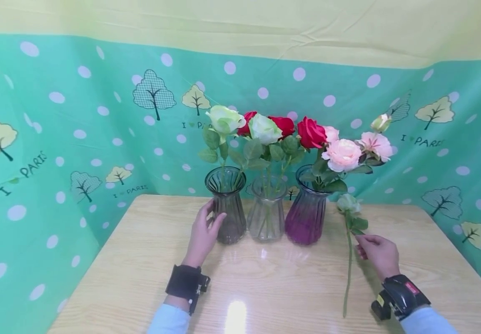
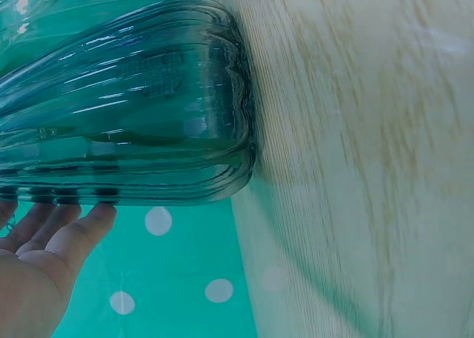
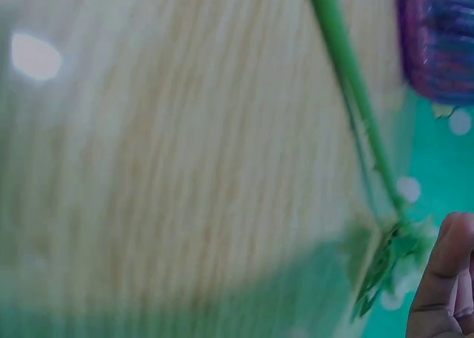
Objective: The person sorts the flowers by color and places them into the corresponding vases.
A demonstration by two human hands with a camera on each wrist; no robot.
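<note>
My left hand [image 1: 204, 232] holds the left side of a grey ribbed glass vase [image 1: 231, 218], thumb on its front. In the left wrist view, the fingertips [image 2: 100, 218] meet the glass near its base. Over at the right, my right hand [image 1: 380, 254] pinches a pale green rose [image 1: 349, 204] by the leaves beside its stem. Its bloom points away from me and its long stem runs toward me over the table. In the right wrist view the rose stem [image 3: 355, 93] crosses beside the thumb [image 3: 444, 264].
A clear vase [image 1: 267, 218] and a purple vase [image 1: 305, 222] stand in a row right of the grey one. Green roses [image 1: 225, 119], red roses [image 1: 311, 132] and pink flowers [image 1: 343, 155] rise from the vases. A patterned cloth [image 1: 98, 93] hangs behind the wooden table [image 1: 273, 287].
</note>
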